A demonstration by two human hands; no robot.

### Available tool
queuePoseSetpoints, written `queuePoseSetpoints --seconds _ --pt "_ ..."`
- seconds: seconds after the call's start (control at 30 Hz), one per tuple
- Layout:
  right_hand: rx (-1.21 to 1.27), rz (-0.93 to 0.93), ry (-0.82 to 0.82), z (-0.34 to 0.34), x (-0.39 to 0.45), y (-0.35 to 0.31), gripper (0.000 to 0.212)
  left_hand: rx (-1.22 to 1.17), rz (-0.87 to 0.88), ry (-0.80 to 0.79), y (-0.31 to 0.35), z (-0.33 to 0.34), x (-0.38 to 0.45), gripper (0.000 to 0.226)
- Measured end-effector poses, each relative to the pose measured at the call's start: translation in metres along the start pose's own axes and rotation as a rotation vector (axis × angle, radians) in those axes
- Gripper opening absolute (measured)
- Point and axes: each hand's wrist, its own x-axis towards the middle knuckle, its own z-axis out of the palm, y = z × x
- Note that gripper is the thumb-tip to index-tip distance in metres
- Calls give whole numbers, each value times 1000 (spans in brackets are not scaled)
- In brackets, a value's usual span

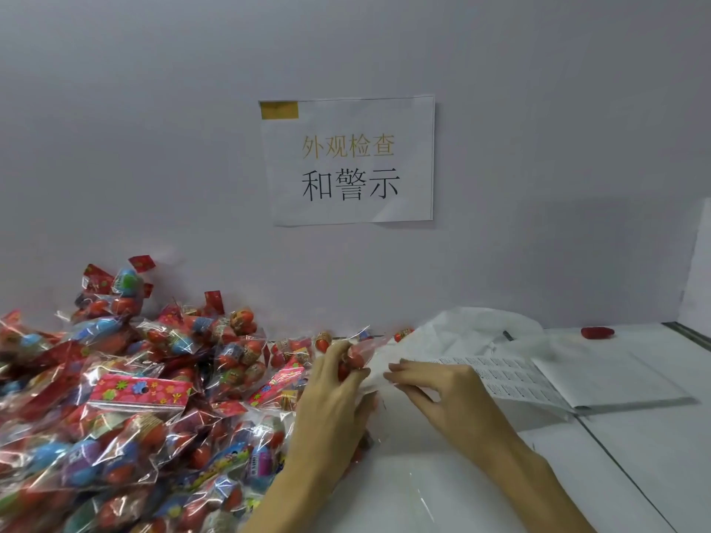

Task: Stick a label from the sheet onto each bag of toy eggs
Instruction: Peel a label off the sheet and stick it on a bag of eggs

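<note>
Head view: left hand grips a bag of toy eggs on the white table; right hand pinches its white edge beside the label sheet. Clear bags holding coloured eggs lie heaped left

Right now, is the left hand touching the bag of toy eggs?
Touching. The head view shows the left hand with its fingers curled round the bag of toy eggs.
</note>
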Motion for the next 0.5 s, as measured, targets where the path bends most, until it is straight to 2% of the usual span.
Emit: queuePoseSetpoints --seconds 0.07,0.13,0.37,0.5 --pt "28 35 -63 1 -1 -4 26 0 -17 41 -1 0 0 29" --pt "84 93 -102 5 -2 -8 31 2 -21 84 -2 0 -2 27" --pt "39 155 -62 17 -2 -10 31 -64 -46 107 2 -1 -5 30" --pt "13 136 31 19 -2 -15 18 -88 -66 109 4 -3 -4 25"
